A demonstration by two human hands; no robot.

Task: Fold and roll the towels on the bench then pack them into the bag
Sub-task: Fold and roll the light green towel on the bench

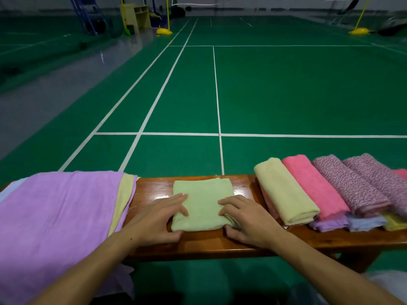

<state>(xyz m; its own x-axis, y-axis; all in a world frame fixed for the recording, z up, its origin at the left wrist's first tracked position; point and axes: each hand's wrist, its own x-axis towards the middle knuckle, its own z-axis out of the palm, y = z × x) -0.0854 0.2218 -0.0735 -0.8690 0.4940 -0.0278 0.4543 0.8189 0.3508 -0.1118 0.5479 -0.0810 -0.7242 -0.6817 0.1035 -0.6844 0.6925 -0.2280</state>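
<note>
The left hand (157, 219) and right hand (246, 221) are laid on the near corners of the folded green towel (202, 203), fingers on top, thumbs at its near edge, mid-bench (220, 241).

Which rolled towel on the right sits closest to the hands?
The pale yellow roll, leftmost in the row of rolls, just beside the right hand. The pink roll and the two speckled purple rolls lie further right.
</note>
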